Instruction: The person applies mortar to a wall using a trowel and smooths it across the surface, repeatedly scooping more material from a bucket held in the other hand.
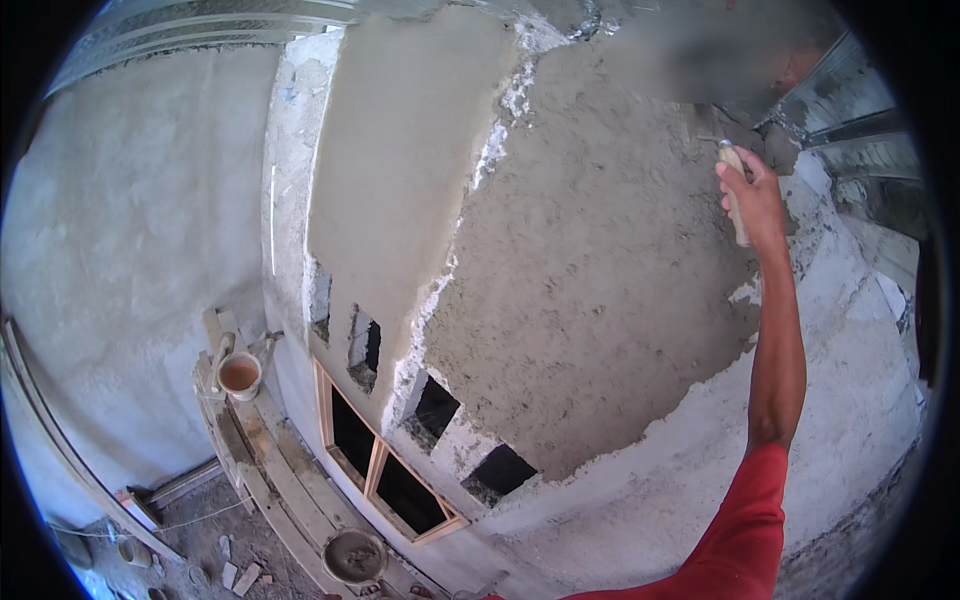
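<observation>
My right hand (pixel 764 205) is wrapped around a pale-wood-handled metal trowel (pixel 739 224) at the upper right of the rough, damp-looking grey mortar coat (pixel 590 250). The trowel should handle light and stiff; its wooden grip is the sound hold, though wet mortar could turn it slippery. The blade blurs into the grey; I cannot confirm contact. Mortar probably soft. Beyond it: a smooth grey plaster strip (pixel 400 160). My left hand cannot be seen.
</observation>
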Motion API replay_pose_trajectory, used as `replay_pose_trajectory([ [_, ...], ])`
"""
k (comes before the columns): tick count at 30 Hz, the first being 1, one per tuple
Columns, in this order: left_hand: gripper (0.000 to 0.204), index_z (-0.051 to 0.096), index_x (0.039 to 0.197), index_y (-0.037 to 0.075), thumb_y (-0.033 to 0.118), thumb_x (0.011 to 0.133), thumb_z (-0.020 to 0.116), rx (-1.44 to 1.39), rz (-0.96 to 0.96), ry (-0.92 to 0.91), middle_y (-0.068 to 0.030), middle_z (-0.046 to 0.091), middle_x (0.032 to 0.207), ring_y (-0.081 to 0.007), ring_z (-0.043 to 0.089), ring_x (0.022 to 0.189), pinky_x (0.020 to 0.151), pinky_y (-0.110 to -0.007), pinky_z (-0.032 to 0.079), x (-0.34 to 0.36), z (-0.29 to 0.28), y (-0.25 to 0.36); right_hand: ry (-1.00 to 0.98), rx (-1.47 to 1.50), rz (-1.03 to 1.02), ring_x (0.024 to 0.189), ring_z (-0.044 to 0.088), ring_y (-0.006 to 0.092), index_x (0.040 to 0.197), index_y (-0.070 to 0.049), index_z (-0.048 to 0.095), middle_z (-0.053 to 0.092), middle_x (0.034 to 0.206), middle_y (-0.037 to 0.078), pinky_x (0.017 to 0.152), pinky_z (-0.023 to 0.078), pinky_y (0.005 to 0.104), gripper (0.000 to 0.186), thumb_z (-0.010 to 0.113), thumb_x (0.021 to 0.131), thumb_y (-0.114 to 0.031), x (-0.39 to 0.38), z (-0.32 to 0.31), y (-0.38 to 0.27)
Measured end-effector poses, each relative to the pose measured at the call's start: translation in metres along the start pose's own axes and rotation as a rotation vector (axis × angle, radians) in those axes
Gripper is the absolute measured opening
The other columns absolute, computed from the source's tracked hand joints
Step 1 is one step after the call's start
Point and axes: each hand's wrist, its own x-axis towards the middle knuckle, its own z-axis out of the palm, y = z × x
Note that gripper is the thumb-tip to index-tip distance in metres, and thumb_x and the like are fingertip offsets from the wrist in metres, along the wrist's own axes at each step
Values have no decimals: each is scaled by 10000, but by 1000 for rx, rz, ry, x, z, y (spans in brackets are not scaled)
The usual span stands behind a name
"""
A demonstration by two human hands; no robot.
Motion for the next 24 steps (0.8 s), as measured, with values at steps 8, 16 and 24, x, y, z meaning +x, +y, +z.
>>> replay_pose_trajectory([
  [8, 395, 678, 1017, 143, 467, 792, 657, 1057, 95, -359, -89, 669, 990, -267, 615, 1010, 870, -519, 438, -3, 14, 10, -427, -110, -166, 851, 598, 149, 1203, -18, 599, 652, 964, 87, 790, 500, 321, 439, 742, 821, -182, -136, 101, 5],
  [16, 306, 684, 1059, 108, 315, 839, 634, 548, 35, -532, -76, 672, 1027, -251, 609, 1017, 919, -439, 443, -38, 144, 35, -1485, 160, 10, 943, 650, 415, 1155, -20, 605, 680, 993, 228, 792, 531, 455, 436, 735, 774, -189, -526, 310, 117],
  [24, 319, 597, 1153, 85, 263, 888, 605, -927, -831, -234, -51, 635, 866, -201, 669, 725, 563, -354, 570, -78, 197, 55, -1915, -270, -6, 940, 662, 407, 1067, -45, 626, 690, 961, 223, 816, 534, 496, 258, 598, 849, -180, -852, 464, 201],
])
